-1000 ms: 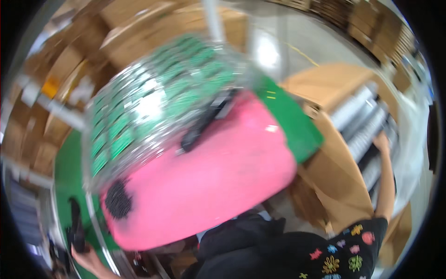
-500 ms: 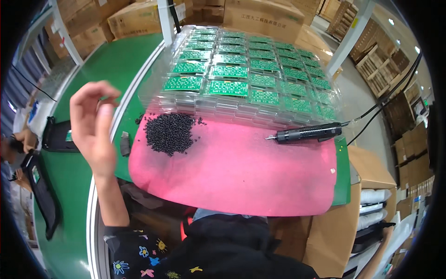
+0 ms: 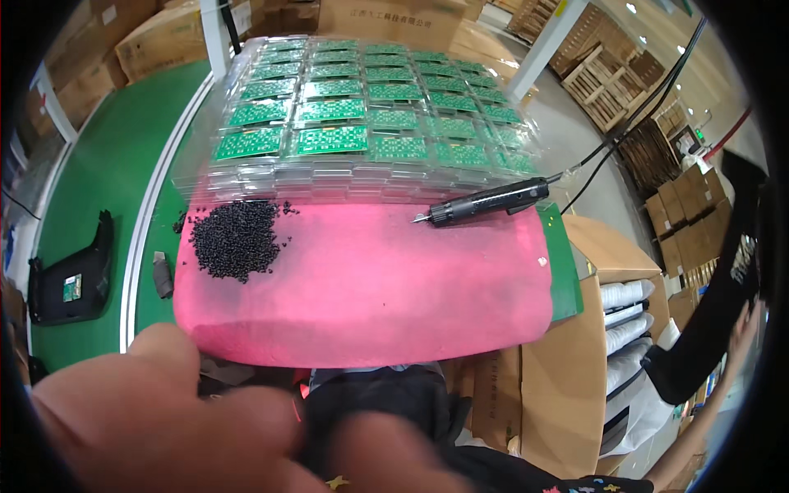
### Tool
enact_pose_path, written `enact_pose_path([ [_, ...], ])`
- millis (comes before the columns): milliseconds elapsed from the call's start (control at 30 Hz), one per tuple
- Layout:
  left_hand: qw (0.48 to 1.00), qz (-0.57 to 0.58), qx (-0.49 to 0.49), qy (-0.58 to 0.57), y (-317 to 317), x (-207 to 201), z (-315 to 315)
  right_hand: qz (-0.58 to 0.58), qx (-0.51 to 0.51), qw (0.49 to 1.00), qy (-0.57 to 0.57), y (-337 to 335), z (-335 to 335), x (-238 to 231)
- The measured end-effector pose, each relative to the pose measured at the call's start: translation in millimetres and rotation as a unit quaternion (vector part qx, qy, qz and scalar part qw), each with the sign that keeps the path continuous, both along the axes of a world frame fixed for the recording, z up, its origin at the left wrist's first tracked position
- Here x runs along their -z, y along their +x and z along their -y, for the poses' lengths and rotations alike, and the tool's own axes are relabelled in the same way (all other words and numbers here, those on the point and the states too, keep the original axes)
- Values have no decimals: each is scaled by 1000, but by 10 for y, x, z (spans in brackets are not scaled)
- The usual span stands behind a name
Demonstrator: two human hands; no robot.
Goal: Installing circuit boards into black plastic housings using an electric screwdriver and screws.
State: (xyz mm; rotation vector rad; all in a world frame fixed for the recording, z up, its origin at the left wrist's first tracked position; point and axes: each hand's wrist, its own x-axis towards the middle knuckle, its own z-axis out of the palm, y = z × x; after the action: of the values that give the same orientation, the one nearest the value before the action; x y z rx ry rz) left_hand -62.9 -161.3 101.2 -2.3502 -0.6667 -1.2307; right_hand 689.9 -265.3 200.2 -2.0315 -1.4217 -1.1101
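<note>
Pad (image 3: 370, 283) lies on the bench, nearest the person. Heap of small screws (image 3: 234, 238) sits on pad's left rear; electric screwdriver (image 3: 485, 202) lies on its right rear edge. Stacked trays of circuit boards (image 3: 362, 115) stand behind pad, touching it. Cartons (image 3: 567, 386) stand right of the bench.

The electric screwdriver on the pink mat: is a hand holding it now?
No, the black electric screwdriver lies alone on the pink mat, below the trays of green circuit boards, with no hand near it.

Left hand (image 3: 156, 419) looms blurred near the lens, grip empty.
</note>
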Motion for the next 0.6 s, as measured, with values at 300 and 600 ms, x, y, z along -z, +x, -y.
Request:
enact_pose_path([
  [300, 997, -43, 47, 53, 8, -111, -298, -10, -377, 882, -283, -2606, -1963, 1165],
  [600, 980, -86, 21, 180, -177, -138, 11, 36, -504, 767, -395, -3923, -2722, 2111],
])
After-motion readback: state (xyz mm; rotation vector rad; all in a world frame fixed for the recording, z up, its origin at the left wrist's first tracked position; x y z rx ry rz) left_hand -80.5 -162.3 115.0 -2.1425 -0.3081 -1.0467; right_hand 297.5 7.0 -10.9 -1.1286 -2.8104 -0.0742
